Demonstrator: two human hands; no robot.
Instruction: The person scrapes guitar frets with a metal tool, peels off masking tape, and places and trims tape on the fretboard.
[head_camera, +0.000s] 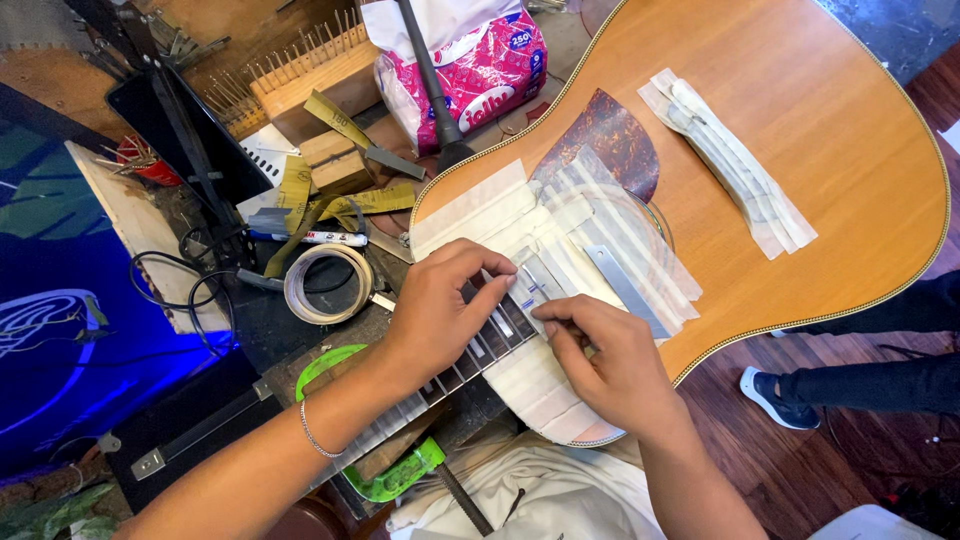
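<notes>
A: Where's the work sitting?

B: Centre of the frame, where the fretboard (490, 335) meets the body of the acoustic guitar (800, 130). The top around the soundhole is covered in strips of pale masking tape (560, 230), and a second patch of tape (730, 160) lies at upper right.

A: And the hands?

B: The left hand (435, 315) lies over the fretboard, fingers curled and pressed together, thumb and forefinger tips closing on a small bit of tape at the last frets. The right hand (610, 365) comes in from below, fingers bent, forefinger and thumb nearly closed on the same spot. I'd call both a fine pinch, though whether the right grips or only presses, I cannot tell.

A: How would that tape handle?

B: Light, thin, limp and sticky, I'd judge; best taken by a free corner. The guitar is stiff but its finish scratches easily.

A: Anything else nearby?

B: A steel ruler (625, 290) lies on the tape just right of the fingers, and a tape roll (328, 283) at centre left
</notes>
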